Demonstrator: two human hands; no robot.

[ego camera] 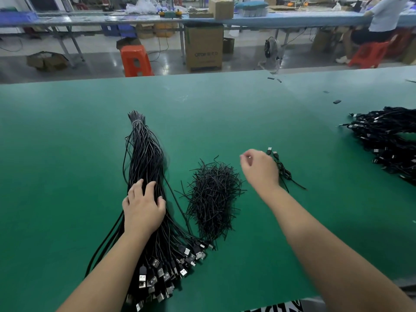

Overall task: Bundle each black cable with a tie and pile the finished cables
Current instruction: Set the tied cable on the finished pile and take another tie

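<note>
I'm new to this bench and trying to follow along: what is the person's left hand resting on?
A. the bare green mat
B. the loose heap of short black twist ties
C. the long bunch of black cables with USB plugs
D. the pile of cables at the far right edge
C: the left hand lies spread on the long bunch of black USB cables, while the heap of short black twist ties sits untouched beside it.

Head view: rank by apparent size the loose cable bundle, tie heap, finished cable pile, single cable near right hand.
1. Loose cable bundle, largest.
2/3. Tie heap and finished cable pile: unsure, since the pile is cropped at the frame edge and farther away.
4. Single cable, smallest.
</note>
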